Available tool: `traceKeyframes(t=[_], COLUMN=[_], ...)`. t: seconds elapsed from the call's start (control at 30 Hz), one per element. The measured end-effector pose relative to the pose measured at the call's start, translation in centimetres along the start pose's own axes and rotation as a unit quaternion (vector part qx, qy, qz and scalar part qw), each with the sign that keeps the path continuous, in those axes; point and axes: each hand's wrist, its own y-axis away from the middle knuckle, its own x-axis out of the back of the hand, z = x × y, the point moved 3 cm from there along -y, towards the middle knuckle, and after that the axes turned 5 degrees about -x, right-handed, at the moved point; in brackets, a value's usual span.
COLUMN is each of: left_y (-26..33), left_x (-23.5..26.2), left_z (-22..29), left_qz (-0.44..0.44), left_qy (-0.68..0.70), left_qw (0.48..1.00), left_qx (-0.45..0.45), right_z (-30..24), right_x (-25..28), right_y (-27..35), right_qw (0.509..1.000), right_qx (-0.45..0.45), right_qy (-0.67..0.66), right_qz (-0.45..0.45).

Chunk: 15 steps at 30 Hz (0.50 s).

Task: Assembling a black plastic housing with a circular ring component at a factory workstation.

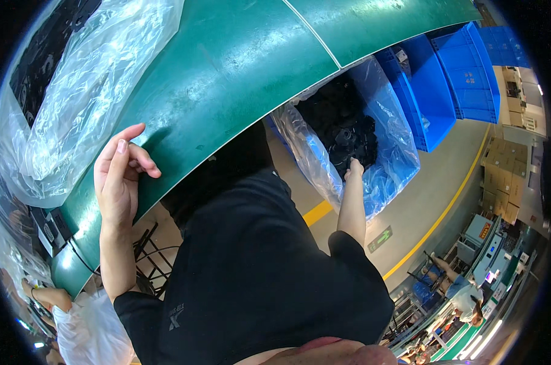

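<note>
Faces a green table [245,61], crossed by a pale seam [312,32]. Holds left hand [121,173] up at the table's near edge, left of middle, fingertips over its surface. Bends those fingers loosely, spread a little apart, gripping nothing. Cannot tell whether touching the tabletop.

Reaches right hand [353,168] down on the near side of the table, right of middle, into a blue bin [382,146] lined with clear film [312,161]. Curls that hand's fingers at the border of a heap of black parts [336,121], in the bin just beside the table's near edge. Cannot tell whether pinching a part or only touching the heap.

Farther right along the same table edge: see more blue bins [468,73] in a row. On the table's left end: note clear plastic sheeting [105,91], rumpled, with dark material [29,79] beside its folds. At the table's lower left edge: see a small black device [51,230] with a cord. Near that end of the table: note a co-worker in white [90,328]. Well off to the table's right: see stacked cardboard boxes [504,176] and a yellow floor line [451,213].
</note>
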Motion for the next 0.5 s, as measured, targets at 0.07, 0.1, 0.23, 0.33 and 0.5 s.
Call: traceKeyframes(t=[0.07,0.1,0.23,0.33,0.5], left_y=[-0.6,-0.4,0.0,0.5,-0.1], left_x=[-0.3,-0.1,0.4,0.9,0.3], left_z=[-0.1,0.0,0.5,0.7,0.0], left_qz=[-0.010,-0.010,-0.003,-0.048,-0.113], left_qy=[0.002,-0.010,-0.042,-0.024,0.036], left_qw=[1.000,1.000,0.999,0.999,0.993], left_qx=[0.002,0.001,0.010,0.004,0.028], right_z=[-0.4,-1.2,-7.2,-13.6,-22.6], right_x=[0.9,0.1,-0.5,0.4,3.0], right_y=[-1.8,0.2,7.4,15.6,32.4], right_qw=[0.999,0.997,0.975,0.919,0.793], right_qx=[0.018,0.038,0.152,0.293,0.499], right_qy=[-0.021,-0.031,-0.115,-0.196,-0.231], right_qz=[-0.021,-0.058,-0.114,-0.176,-0.262])
